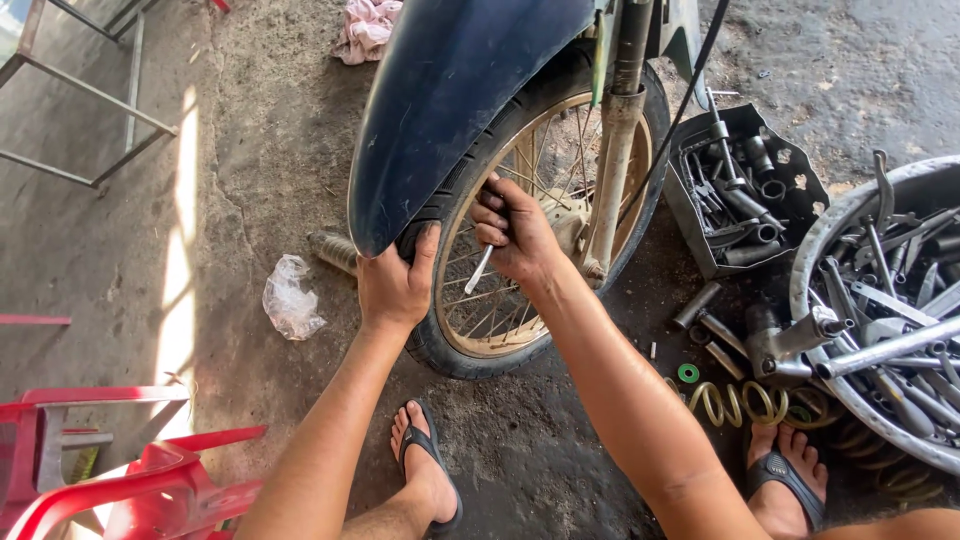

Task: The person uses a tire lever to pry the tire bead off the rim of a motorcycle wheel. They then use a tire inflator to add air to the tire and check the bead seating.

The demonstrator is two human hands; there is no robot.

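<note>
The black rubber motorcycle tyre (425,335) on its spoked gold-coloured rim (500,330) stands upright on the concrete floor (250,180), under the dark blue mudguard (450,90). My left hand (395,285) is clamped on the tyre's tread, fingers curled over it. My right hand (515,235) is closed on a slim silver metal tool (480,270), its tip pointing down among the spokes. A black tray of sockets (745,190) lies to my right, and a crumpled clear plastic bag (290,297) to my left.
</note>
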